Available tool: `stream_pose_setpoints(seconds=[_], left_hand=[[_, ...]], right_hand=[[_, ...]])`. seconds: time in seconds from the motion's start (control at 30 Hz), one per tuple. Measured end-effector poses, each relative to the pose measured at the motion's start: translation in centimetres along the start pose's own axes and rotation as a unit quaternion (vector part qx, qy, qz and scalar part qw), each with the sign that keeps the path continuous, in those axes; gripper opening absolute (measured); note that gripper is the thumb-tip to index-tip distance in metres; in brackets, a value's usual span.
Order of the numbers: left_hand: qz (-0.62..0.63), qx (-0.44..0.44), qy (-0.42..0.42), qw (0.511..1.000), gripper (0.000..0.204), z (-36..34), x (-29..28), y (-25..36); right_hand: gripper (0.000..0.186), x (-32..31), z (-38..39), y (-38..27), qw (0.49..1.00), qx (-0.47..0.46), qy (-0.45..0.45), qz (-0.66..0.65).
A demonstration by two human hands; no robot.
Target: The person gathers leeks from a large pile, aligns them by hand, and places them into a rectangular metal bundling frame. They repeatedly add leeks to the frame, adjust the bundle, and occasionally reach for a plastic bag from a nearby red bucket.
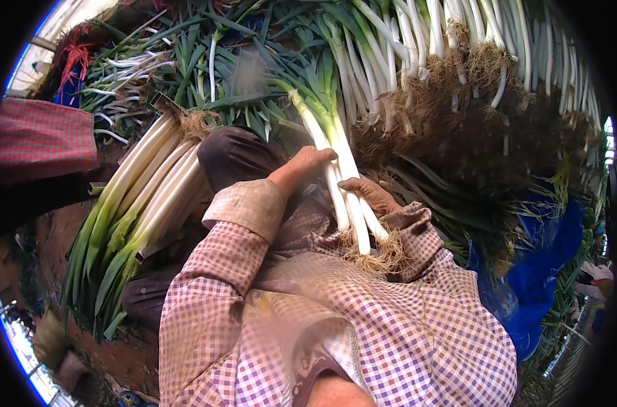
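Dirt floor, leek heap beyond. Left hand's gripping a few leeks beside the knee, right hand clasps them nearer the roots; yanking could probably snag those on the shirt.

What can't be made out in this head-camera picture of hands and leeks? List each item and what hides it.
In the head view:
Held leeks: leaf tips, lost among the greens behind.
Left hand and right hand: undersides, turned away.
Upper-right leeks: many tops, cut off by the upper edge.
Frame: mostly covered by the leek bundle.
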State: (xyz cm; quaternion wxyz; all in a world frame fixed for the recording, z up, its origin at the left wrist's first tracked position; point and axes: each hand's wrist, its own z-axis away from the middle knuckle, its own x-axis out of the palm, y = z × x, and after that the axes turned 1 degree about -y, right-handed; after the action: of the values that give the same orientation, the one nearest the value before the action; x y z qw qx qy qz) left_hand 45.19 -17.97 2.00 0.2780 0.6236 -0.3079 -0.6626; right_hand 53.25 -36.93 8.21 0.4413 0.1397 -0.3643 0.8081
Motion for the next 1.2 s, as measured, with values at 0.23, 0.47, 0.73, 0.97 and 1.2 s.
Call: stream_pose_setpoints(seconds=[0.23, 0.47, 0.73, 0.97, 1.2], left_hand=[[0.659, -0.327, 0.083, 0.672, 0.03, 0.4, 0.9, 7.7], [0.863, -0.174, 0.046, 0.472, 0.054, 1.6, -1.9, 10.9], [0.786, 0.033, 0.313, 0.532, 0.073, 0.6, -3.8, 4.4], [0.703, 0.07, 0.352, 0.613, 0.072, 1.0, -8.7, 8.1], [0.491, -0.022, 0.238, 0.838, 0.062, -1.5, -14.7, 16.2]], right_hand=[[0.054, -1.2, 3.7, 0.9, 0.998, -0.035, 0.014, 0.057], [0.074, 4.6, 10.7, -0.1, 0.998, -0.03, -0.003, 0.056], [0.08, 8.7, 15.5, -0.8, 0.991, -0.024, -0.074, 0.105], [0.09, 7.6, 16.8, 0.3, 0.959, -0.094, -0.139, 0.228], [0.079, 6.1, 17.8, 0.1, 0.937, -0.21, -0.248, 0.129]])
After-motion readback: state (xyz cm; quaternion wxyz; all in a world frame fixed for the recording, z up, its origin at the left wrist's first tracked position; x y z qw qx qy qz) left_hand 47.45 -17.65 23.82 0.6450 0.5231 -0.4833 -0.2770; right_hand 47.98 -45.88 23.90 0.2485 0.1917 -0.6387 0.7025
